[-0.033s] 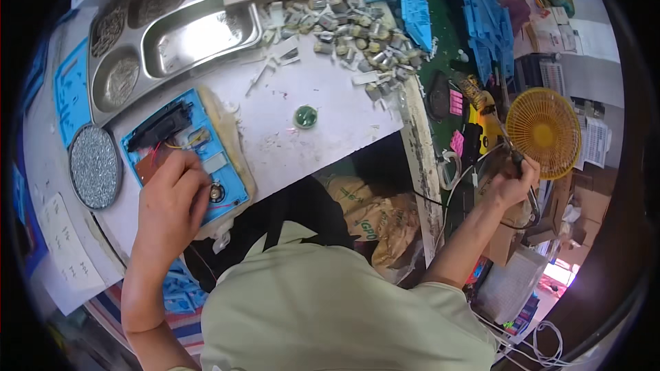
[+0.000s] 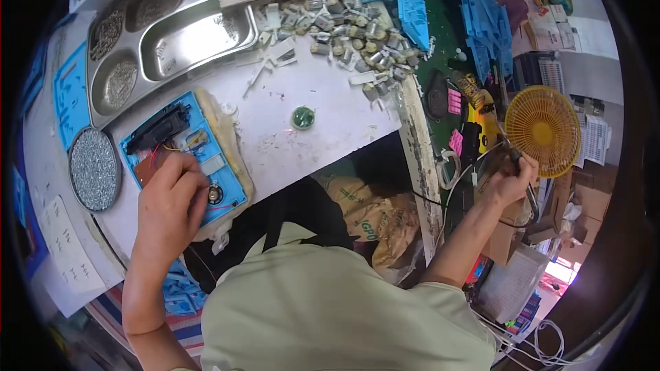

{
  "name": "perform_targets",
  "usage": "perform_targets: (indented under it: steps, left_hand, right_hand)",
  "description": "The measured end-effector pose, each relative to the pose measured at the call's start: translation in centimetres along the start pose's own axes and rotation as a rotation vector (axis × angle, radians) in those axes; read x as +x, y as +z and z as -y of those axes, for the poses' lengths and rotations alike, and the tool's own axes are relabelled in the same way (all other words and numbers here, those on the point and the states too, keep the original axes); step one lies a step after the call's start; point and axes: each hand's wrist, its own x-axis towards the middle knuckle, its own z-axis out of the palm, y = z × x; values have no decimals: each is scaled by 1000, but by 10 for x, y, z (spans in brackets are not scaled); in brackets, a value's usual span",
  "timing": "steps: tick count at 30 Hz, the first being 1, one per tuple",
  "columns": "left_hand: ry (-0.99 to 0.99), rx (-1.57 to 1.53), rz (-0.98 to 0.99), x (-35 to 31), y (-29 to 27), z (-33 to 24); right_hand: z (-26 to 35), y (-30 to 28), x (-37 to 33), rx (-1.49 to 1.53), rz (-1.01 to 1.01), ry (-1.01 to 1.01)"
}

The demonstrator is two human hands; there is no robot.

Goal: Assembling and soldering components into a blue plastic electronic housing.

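My left hand (image 2: 167, 200) is over a blue plastic housing (image 2: 232, 187) at the left of the table, its fingers bent and pressed together. Whatever they pinch is hidden. Inside the housing lie a black part (image 2: 159, 128), thin red and yellow wires, a reddish-brown board (image 2: 144, 171) and a small round metal part (image 2: 216, 194) beside my fingertips. Off to the right, beyond the table edge, my right hand (image 2: 513, 183) is closed around the dark handle of what looks like a soldering iron (image 2: 515, 156), next to a yellow fan (image 2: 543, 132).
A steel compartment tray (image 2: 147, 57) holding small metal parts stands at the back left, with a round dish of silvery bits (image 2: 95, 170) nearer. Many small motors (image 2: 371, 41) are heaped at the back. A small green round container (image 2: 302, 117) sits mid-table. Blue plastic parts (image 2: 481, 20) fill the far right.
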Motion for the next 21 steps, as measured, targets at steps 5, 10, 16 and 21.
perform_targets:
  steps: [5, 10, 16, 21]
  left_hand:
    - [3, 40, 4, -8, -5, 3]
    - [43, 7, -37, -22, -4, 18]
    - [-126, -279, -310, -42, -6, 21]
    - [-65, -174, -369, -49, -2, 19]
  right_hand:
    - [-48, 35, 1, -286, 107, -94]
    - [-64, 39, -25, 262, 214, 639]
    - [19, 123, -209, -189, 989, 111]
    - [51, 213, -284, -21, 1357, -515]
